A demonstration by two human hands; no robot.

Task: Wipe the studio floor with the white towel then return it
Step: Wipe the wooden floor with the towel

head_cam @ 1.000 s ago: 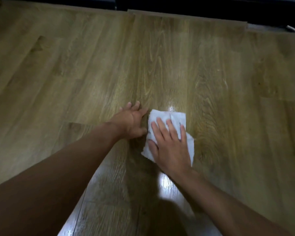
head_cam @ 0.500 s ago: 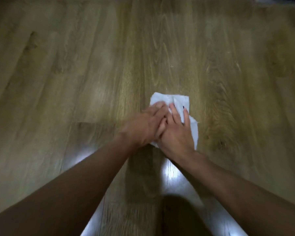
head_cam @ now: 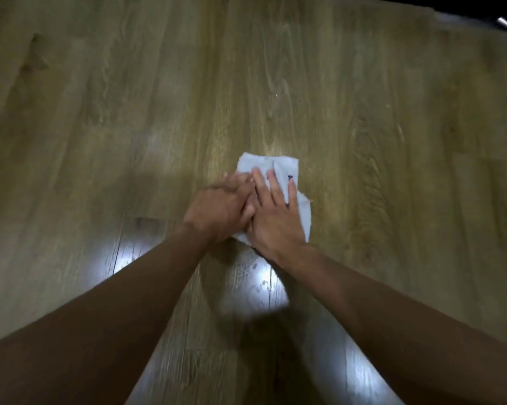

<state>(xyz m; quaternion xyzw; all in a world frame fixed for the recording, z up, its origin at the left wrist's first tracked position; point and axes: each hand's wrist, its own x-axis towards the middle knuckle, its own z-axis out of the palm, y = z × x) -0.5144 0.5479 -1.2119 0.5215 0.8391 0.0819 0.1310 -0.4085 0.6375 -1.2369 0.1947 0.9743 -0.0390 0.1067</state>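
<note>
White towel, frame centre, lying on wooden floor; right hand pressing it flat-palmed, ungrasping; left hand overlapping, flat, gripping nothing

A single head-worn, wide-angle view looks forward and steeply down at the wooden floor from above. It sits close over the person's arms, which enter from the bottom corners and meet near the middle, where the left hand and the right hand lie on the white towel. The planks run away toward the top edge and bow at the sides. A dark strip marks the far top right corner.
</note>
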